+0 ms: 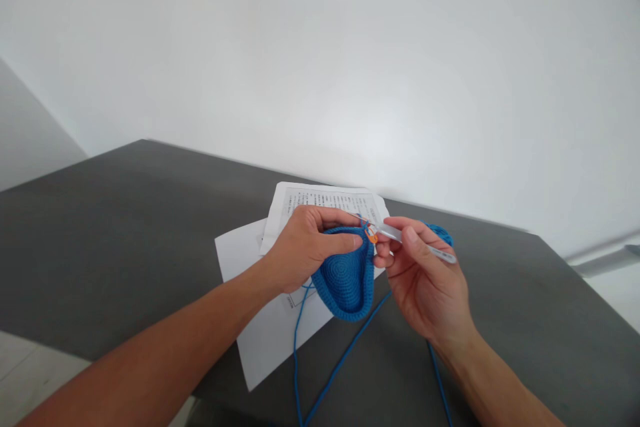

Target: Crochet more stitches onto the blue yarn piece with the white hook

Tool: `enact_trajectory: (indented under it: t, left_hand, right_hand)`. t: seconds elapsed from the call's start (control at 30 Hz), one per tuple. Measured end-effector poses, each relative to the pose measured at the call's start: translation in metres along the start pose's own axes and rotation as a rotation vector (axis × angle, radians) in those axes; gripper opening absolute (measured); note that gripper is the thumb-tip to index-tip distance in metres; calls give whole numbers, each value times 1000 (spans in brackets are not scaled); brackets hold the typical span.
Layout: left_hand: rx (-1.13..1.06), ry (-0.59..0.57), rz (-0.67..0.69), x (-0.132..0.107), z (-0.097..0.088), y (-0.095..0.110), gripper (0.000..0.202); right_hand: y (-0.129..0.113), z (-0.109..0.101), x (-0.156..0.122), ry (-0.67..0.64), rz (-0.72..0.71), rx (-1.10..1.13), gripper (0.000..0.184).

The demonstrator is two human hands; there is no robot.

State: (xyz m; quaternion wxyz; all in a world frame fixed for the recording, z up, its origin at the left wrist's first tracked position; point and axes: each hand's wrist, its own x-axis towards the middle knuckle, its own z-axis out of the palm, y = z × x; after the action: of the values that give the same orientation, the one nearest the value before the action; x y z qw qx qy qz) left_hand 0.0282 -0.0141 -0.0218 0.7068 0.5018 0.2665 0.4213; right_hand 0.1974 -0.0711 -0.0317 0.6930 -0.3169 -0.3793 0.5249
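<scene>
My left hand (305, 247) is closed on the upper rim of a blue crocheted cup-shaped piece (347, 280), thumb across its front. An orange stitch marker (371, 235) hangs at the rim beside my fingers. My right hand (425, 280) pinches a pale crochet hook (417, 243), its tip at the rim near the marker. Blue yarn (340, 363) trails down from the piece toward me. A blue yarn ball (443, 233) peeks out behind my right hand.
Two white paper sheets, the upper one printed (325, 203), lie on the dark grey table (125, 240) under my hands. A white wall rises behind the table. Pale floor shows at the lower left.
</scene>
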Motion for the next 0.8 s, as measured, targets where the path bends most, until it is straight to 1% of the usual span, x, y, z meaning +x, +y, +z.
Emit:
enact_trajectory:
  t: [0.03,0.17,0.3,0.4,0.53,0.67,0.8]
  left_hand:
    - [11,7,14,0,0,0,21]
    - [-6,9,-18,-1,1,3,48]
    - [5,8,-18,-1,0,6,58]
    - [16,22,-23,-1,0,9,60]
    - [81,15,-19,-3,-1,11,54]
    - [139,4,-23,-3,-1,10,50]
    - [159,9,-23,-3,-1,10,51]
  right_hand:
    - [0,0,0,0,0,-4,22]
    - [0,-1,1,-6,6,-23,22]
    - [-1,-1,2,-16,1,-41,22]
    - [-2,-1,2,-20,-14,-59,22]
    - [-5,-2,2,-51,-31,-103,20]
    - [-9,-7,2,-107,-43,-154,17]
    - [-11,-13,3,-129,-59,-174,16]
